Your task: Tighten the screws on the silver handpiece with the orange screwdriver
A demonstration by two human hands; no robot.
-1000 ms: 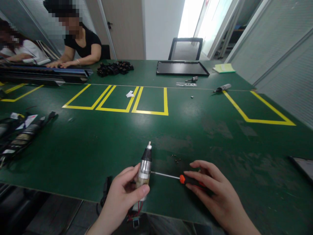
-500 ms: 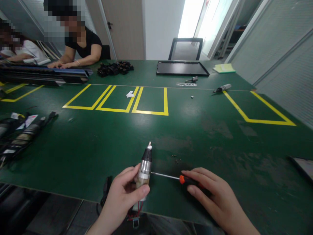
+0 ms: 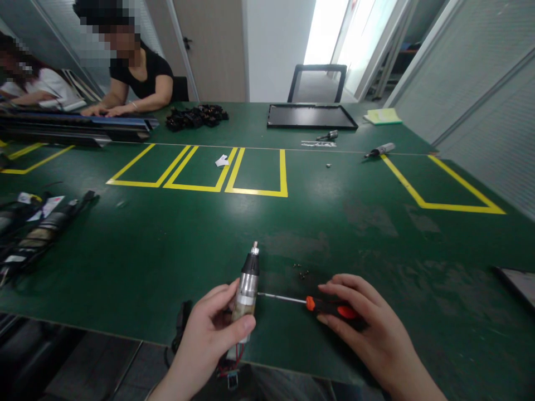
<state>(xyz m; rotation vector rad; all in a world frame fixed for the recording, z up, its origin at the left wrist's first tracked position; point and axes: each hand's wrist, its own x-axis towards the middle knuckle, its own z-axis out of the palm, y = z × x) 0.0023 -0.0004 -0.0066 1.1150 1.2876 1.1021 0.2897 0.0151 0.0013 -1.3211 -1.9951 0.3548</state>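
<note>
My left hand [image 3: 213, 326] is wrapped round the metal body of an opened electric screwdriver [image 3: 249, 281], its black nose and bit holder pointing away from me. Red wires and a small board [image 3: 232, 380] hang from its rear end. With my right hand [image 3: 363, 320] I hold the red and black handle of a screwdriver [image 3: 330, 307] between thumb and fingers. Its thin shaft runs left, and the tip meets the side of the metal body. Several small screws [image 3: 301, 274] lie on the table just beyond the shaft.
More electric screwdrivers with cables [image 3: 42, 231] lie at the left of the green table [image 3: 188, 234]. Farther back are a grey tool [image 3: 381, 150], a dark framed panel [image 3: 311, 116] and a pile of black parts [image 3: 197, 117]. A person [image 3: 140, 78] sits across the table.
My right hand's fingers have loosened and shifted up and back along the handle, baring more of its red part. My left hand and the metal body have stayed nearly still.
</note>
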